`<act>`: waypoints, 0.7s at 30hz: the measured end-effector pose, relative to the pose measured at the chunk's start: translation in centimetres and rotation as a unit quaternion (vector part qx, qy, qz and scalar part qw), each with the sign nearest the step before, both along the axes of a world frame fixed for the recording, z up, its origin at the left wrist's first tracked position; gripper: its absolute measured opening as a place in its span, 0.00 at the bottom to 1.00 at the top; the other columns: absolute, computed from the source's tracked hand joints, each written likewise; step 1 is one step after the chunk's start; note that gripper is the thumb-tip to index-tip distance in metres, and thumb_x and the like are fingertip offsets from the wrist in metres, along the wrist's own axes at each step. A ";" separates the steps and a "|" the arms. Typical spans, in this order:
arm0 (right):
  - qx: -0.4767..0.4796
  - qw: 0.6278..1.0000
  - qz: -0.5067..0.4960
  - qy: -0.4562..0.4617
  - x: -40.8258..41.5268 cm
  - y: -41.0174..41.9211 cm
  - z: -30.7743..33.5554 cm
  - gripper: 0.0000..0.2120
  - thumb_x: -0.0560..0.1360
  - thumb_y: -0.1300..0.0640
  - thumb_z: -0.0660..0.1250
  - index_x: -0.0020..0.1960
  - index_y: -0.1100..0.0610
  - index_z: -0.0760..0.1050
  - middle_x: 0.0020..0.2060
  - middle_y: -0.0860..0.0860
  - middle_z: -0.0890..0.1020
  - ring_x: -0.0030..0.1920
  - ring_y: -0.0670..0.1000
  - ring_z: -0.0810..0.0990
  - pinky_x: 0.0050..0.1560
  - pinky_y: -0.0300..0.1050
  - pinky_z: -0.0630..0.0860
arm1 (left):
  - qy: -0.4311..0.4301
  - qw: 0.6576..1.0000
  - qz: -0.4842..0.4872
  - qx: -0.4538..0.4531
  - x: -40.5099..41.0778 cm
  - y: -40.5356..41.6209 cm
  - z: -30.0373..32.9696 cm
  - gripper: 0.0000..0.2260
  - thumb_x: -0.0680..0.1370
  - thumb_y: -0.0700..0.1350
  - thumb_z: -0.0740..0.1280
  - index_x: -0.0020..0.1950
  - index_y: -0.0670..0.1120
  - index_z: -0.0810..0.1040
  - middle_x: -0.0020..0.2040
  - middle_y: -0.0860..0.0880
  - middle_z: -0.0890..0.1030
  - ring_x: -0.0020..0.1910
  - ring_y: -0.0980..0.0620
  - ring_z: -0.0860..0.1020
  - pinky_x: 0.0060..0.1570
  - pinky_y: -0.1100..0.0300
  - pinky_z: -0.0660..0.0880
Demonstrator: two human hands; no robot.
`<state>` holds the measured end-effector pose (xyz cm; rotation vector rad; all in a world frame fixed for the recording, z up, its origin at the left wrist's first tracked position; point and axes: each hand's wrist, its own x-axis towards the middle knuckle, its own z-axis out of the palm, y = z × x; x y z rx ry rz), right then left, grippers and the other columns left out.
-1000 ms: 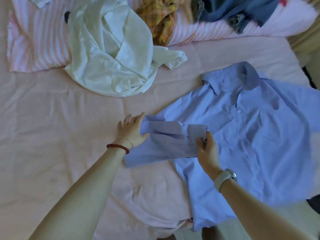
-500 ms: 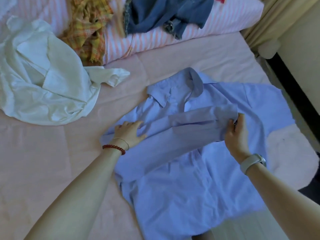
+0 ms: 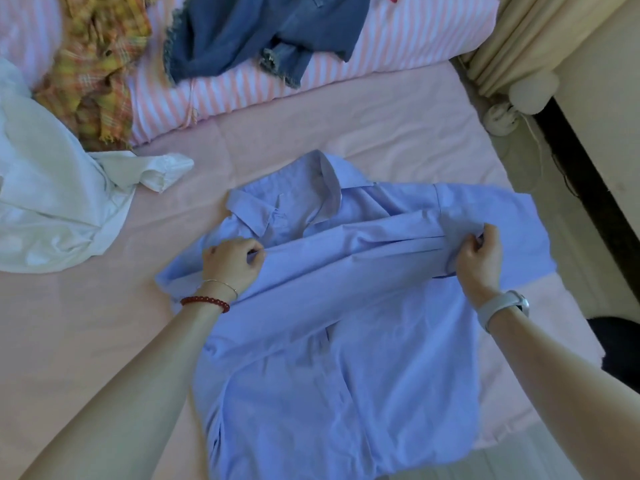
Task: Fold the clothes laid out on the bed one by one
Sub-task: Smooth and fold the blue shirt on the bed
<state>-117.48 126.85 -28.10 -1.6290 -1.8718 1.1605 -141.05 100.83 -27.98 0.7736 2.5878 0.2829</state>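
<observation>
**Sleeve carried across the chest**

Nearest me, the blue shirt (image 3: 332,368) lies front-up on the pink sheet (image 3: 69,358), hem toward me, collar away. My left hand (image 3: 231,263) has curled in since a second ago: fingers were flat on the shoulder, now they pinch the fabric at the sleeve's root. My right hand (image 3: 479,263) grips the cuff (image 3: 460,233), which a second ago sat near the left hand and is now stretched to the far side of the chest. I judge the first sleeve fold nearly laid; the other sleeve and the body folds remain.

Further off, the white garment (image 3: 52,209) sits crumpled to the left. Beyond it, on the striped bedding (image 3: 398,53), the yellow plaid cloth (image 3: 97,67) and denim piece (image 3: 252,32) wait unfolded.
</observation>
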 end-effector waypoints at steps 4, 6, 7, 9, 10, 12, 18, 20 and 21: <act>0.068 0.979 0.031 -0.190 0.2 -0.2 0.2 0.20 0.74 0.67 0.58 0.66 0.60 0.67 0.60 0.57 0.72 0.61 0.58 0.70 0.58 0.52 0.64 | 0.147 0.989 -0.019 -0.011 2.9 0.8 0.2 0.14 0.70 0.38 0.70 0.56 0.43 0.79 0.55 0.40 0.77 0.53 0.39 0.74 0.50 0.47 0.67; 0.195 0.943 0.156 -0.219 -0.4 -1.6 0.6 0.23 0.71 0.68 0.59 0.66 0.61 0.69 0.61 0.60 0.73 0.62 0.60 0.70 0.62 0.57 0.62 | 0.183 0.977 -0.086 0.071 4.9 1.0 0.0 0.15 0.65 0.34 0.74 0.50 0.41 0.81 0.48 0.40 0.80 0.44 0.39 0.78 0.42 0.48 0.73; 0.249 0.917 0.248 -0.192 -0.9 -2.6 0.6 0.23 0.69 0.68 0.59 0.63 0.62 0.72 0.59 0.60 0.76 0.60 0.60 0.74 0.62 0.60 0.64 | 0.182 0.971 -0.117 0.098 5.8 1.1 -0.3 0.15 0.64 0.33 0.75 0.50 0.41 0.82 0.48 0.40 0.81 0.43 0.39 0.80 0.41 0.48 0.74; 0.315 0.836 0.422 -0.156 -1.5 -5.0 -0.2 0.22 0.67 0.66 0.61 0.60 0.61 0.77 0.56 0.59 0.79 0.58 0.61 0.78 0.59 0.68 0.67 | 0.134 0.977 -0.149 0.072 6.9 1.5 -1.3 0.19 0.66 0.37 0.75 0.56 0.42 0.80 0.56 0.39 0.79 0.52 0.38 0.79 0.47 0.43 0.74; 0.327 0.784 0.497 -0.178 -1.6 -5.9 -0.8 0.20 0.70 0.63 0.61 0.60 0.58 0.77 0.58 0.57 0.79 0.59 0.61 0.77 0.58 0.71 0.67 | 0.090 0.984 -0.152 0.009 7.2 1.5 -1.9 0.24 0.70 0.43 0.73 0.65 0.45 0.75 0.65 0.39 0.73 0.62 0.37 0.74 0.54 0.39 0.70; 0.317 0.692 0.587 -0.276 -0.7 -5.7 -2.2 0.18 0.75 0.53 0.60 0.64 0.50 0.75 0.64 0.54 0.76 0.64 0.62 0.73 0.56 0.75 0.66 | -0.015 0.980 -0.132 -0.151 6.7 0.9 -3.4 0.36 0.74 0.60 0.65 0.76 0.56 0.50 0.77 0.47 0.48 0.75 0.42 0.50 0.64 0.33 0.55; 0.194 0.770 0.498 -0.350 4.6 0.0 -1.6 0.20 0.80 0.53 0.53 0.71 0.56 0.66 0.71 0.54 0.66 0.72 0.61 0.61 0.63 0.66 0.62 | -0.158 0.960 -0.094 -0.213 4.7 0.5 -3.1 0.50 0.66 0.70 0.65 0.72 0.61 0.32 0.74 0.51 0.28 0.73 0.44 0.31 0.67 0.31 0.43; 0.198 0.840 0.432 -0.261 5.7 -0.3 -0.1 0.16 0.77 0.63 0.61 0.64 0.62 0.73 0.65 0.58 0.74 0.68 0.63 0.68 0.63 0.64 0.66 | -0.127 0.972 -0.108 -0.166 7.0 1.9 -2.5 0.48 0.67 0.71 0.63 0.73 0.61 0.34 0.74 0.50 0.30 0.73 0.43 0.32 0.67 0.32 0.43; 0.194 0.881 0.375 -0.213 6.2 -0.6 0.3 0.14 0.75 0.67 0.63 0.61 0.64 0.75 0.61 0.60 0.77 0.65 0.64 0.71 0.62 0.61 0.68 | -0.111 0.978 -0.114 -0.137 8.5 2.8 -2.1 0.45 0.69 0.70 0.62 0.74 0.60 0.36 0.75 0.50 0.31 0.74 0.43 0.34 0.68 0.33 0.43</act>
